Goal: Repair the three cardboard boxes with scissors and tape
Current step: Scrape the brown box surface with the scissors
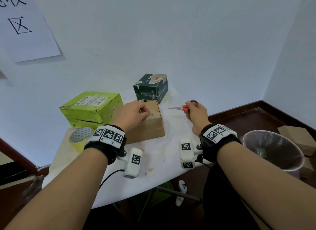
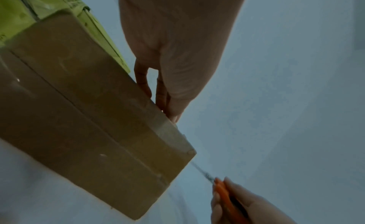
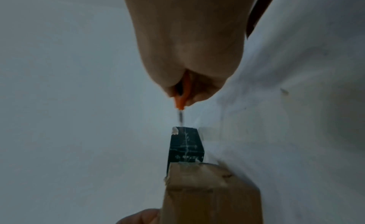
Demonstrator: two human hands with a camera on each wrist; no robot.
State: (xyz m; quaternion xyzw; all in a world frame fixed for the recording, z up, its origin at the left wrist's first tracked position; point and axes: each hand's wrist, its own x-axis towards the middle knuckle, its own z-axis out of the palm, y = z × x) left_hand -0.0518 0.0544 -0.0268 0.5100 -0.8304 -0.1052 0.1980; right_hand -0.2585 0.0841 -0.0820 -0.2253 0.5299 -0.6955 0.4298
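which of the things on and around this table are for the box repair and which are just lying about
For the job:
- brown box, left hand on top
- green box
- dark box
- scissors, held in the right hand
- tape roll

Lying about:
- paper sign on the wall
- clear-lined bin
- cardboard boxes on the floor

head view downward, wrist views close, sharing brown box (image 1: 145,125)

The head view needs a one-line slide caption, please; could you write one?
Left hand presses on the brown box while the right hand holds scissors beside it.
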